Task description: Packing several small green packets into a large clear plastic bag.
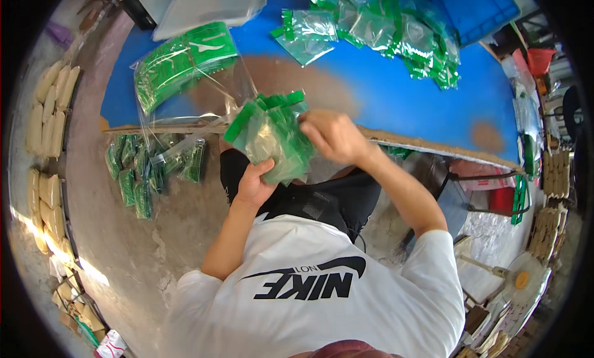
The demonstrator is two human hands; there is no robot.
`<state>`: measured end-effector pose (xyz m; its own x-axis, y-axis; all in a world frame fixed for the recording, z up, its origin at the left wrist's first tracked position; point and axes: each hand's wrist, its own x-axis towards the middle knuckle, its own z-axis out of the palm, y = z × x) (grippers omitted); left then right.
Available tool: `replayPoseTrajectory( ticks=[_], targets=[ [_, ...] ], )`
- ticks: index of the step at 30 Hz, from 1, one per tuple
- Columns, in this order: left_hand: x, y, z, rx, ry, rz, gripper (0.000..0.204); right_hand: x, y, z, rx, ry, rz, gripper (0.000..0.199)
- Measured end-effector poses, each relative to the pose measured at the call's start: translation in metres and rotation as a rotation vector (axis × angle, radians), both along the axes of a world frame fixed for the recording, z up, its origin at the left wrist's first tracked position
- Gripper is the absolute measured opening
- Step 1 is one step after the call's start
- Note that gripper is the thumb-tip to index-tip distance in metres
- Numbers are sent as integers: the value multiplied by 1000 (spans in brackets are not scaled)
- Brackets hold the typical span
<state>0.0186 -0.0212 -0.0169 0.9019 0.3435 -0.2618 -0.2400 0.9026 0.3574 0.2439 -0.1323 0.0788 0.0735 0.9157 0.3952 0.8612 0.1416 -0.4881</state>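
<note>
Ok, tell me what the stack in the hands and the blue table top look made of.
Stack of small bags: thin clear plastic film with green strips, glossy; you can see through it and it glints. The left hand holds it from below, the right hand grips its top edge. Table top: blue painted board, probably wood; worn brown patches show through, matt.

- Stack of small clear pouches [270, 135] with green tops, held in both hands at the table edge.
- Large clear bag [185, 70] of green-topped pouches, on the blue table, left.
- Loose pile of pouches [396, 33], far side.
- Bagged pouches [151, 166] on the floor, left.
</note>
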Motion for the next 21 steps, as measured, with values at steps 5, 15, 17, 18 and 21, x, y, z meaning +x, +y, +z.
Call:
replayPoseTrajectory(
  ticks=[5, 15, 17, 18, 21],
  targets=[
    [-3, 7, -7, -87, -59, -58, 62, 91, 69, -21, 167, -542, -393, 33],
    [-19, 15, 0, -13, 100, 151, 62, 89, 109, 3, 169, -34, -264, 34],
    [-14, 16, -8, 33, 112, 102, 64, 146, 121, -21, 253, -239, -400, 47],
    [-20, 14, -16, 44, 93, 115, 65, 149, 121, -20, -44, -424, -410, 53],
    [-29, 11, -16, 28, -23, 128, 65, 106, 112, -21, -280, -660, -355, 64]
  ],
)
